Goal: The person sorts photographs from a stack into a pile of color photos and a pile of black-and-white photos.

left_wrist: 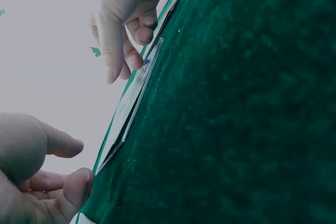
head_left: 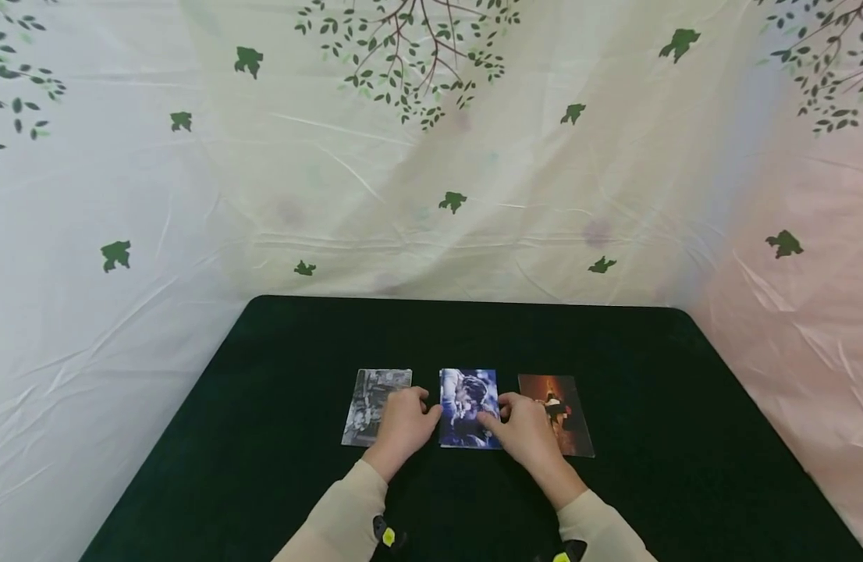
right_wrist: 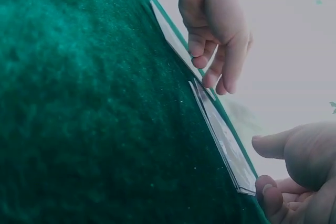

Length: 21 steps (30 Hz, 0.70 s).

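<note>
Stack of blue-purple picture cards (head_left: 467, 414) lies mid-surface (head_left: 467, 332), approx. halfway btwn the L & R edges, well short of the far edge. Wrist views show several thin layers, slightly apart along one side. Left hand (head_left: 406, 417) at the stack's L side — fingers bent, thumb well apart from them, nothing gripped. Right hand (head_left: 526, 425) at its R side, likewise spread: thumb over the top card, raised in its wrist view; fingertips by the stack's edge, contact hard to tell.

Grey picture card (head_left: 364, 402) nearer the surface's L edge, partly covered by the left hand; orange-brown one (head_left: 577, 421) toward the R edge, partly behind the right hand. Pale sleeves (head_left: 340, 511) w/ dark wrist straps (head_left: 380, 527) below. Leaf-print cloth (head_left: 375, 195) hangs beyond the far edge, incl. both far corners.
</note>
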{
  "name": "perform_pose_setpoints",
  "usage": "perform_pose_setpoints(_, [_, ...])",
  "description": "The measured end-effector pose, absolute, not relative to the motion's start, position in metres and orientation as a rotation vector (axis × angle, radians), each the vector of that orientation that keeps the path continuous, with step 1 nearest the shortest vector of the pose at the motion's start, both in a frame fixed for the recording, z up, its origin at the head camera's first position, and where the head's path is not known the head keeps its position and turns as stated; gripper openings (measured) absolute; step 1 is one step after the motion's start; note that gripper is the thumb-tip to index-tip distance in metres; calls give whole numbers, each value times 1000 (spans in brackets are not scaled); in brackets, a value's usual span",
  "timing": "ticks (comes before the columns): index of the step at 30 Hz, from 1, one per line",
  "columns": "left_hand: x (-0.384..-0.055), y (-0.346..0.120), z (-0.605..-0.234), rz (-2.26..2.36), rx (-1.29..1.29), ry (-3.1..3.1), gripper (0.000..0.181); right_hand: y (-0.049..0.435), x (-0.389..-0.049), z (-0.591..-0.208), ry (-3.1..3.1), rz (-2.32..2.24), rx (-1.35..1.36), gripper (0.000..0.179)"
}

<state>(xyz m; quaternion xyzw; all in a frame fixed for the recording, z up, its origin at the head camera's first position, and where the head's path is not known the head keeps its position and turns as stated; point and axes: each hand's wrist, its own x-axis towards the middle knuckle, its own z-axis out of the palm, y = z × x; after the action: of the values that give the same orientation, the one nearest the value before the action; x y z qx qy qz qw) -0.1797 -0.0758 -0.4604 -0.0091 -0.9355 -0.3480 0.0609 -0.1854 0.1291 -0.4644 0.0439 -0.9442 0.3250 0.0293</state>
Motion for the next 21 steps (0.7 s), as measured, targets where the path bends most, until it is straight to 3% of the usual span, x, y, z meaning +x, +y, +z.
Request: perform_pose_setpoints(21, [-176,-70,-463,-1112,-52,-2952,33,127,-186,-470,-2970,973,135,49])
